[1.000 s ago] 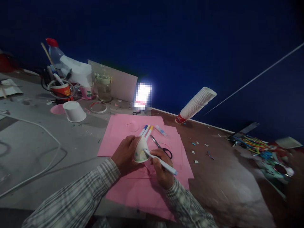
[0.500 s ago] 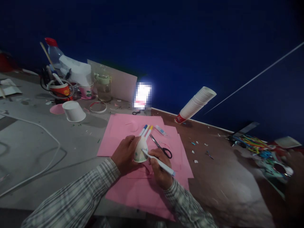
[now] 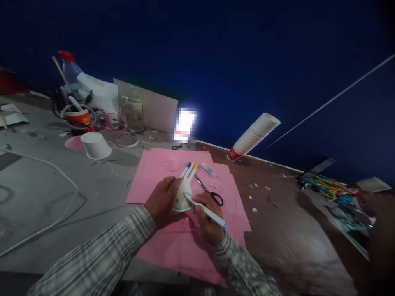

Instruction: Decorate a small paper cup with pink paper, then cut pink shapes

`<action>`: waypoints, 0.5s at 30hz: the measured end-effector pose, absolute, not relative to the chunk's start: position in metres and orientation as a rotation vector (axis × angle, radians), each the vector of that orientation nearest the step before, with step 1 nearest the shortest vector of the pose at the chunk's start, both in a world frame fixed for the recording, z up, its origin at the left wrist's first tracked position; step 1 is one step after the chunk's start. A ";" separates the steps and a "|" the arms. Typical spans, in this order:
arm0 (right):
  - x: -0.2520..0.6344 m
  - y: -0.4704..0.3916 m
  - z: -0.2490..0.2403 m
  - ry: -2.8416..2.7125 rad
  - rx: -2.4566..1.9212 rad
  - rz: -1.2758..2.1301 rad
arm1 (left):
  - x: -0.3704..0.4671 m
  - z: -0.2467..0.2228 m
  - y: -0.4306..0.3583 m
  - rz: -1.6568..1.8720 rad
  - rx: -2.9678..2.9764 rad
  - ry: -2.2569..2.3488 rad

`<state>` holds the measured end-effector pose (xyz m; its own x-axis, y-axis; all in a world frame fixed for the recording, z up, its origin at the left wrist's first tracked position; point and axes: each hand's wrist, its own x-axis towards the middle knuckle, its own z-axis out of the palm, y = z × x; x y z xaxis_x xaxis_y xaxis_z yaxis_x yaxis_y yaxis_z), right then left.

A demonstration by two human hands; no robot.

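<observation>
My left hand (image 3: 164, 201) is closed around a white paper cup (image 3: 182, 196) that carries green marks near its rim. Between the fingers of my right hand (image 3: 210, 218) is a white marker (image 3: 212, 215) with a light blue end, its tip at the cup's side. Both hands are above stacked pink paper sheets (image 3: 157, 164). Just beyond the cup lie several markers (image 3: 194, 169) with blue and yellow caps. Black-handled scissors (image 3: 218, 199) rest beside them, and a glue tube (image 3: 209, 170) lies farther back.
A tilted stack of paper cups (image 3: 254, 135) leans at the back right. A white tub (image 3: 96, 145), glass jar (image 3: 134, 115) and pen cup (image 3: 80, 118) stand at left. A cable (image 3: 69, 176) crosses the left side. Another person's arm (image 3: 381, 230) is at far right, near colourful sticks (image 3: 328, 186).
My hands, the cup and the marker stay nearly where they were. At the far right, the other person's hand has moved slightly to the left over the craft supplies.
</observation>
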<state>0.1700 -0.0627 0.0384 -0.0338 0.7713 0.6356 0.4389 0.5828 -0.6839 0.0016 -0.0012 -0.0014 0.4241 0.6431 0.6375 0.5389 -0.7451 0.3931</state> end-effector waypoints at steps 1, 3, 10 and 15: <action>0.170 -0.063 0.038 -1.670 -1.018 0.362 | 0.001 -0.002 -0.001 1.228 2.545 1.063; 0.171 -0.064 0.036 -1.652 -1.009 0.373 | 0.001 -0.002 0.000 1.216 2.551 1.066; 0.179 -0.064 0.024 -1.358 -1.026 0.535 | -0.001 0.003 0.000 1.137 2.434 1.101; 0.180 -0.063 0.029 -1.705 -1.120 0.270 | 0.000 0.002 0.001 1.187 2.389 1.087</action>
<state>0.1805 -0.0627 0.0290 -0.0332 0.7781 0.6272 0.5464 0.5397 -0.6405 -0.0005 0.0007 0.0025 0.3863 0.7217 0.5744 0.5087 -0.6862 0.5199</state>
